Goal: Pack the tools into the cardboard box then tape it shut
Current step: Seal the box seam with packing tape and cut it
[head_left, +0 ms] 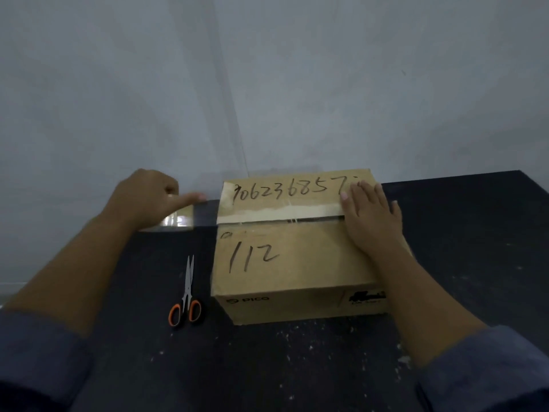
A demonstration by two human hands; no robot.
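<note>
Both hands work: right hand flat on cardboard box, left hand holding tape roll.

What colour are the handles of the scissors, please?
Orange with black, on the scissors in the head view.

left hand clenched, right hand flat

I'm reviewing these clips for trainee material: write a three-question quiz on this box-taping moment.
1. True or false: the scissors lie on top of the cardboard box.
2. Which hand presses flat on the box top? A) left hand B) right hand
3. Fill in: the left hand holds a roll of clear ____.

Key: 1 false, they lie on the table left of the box; 2 B; 3 tape.
</note>
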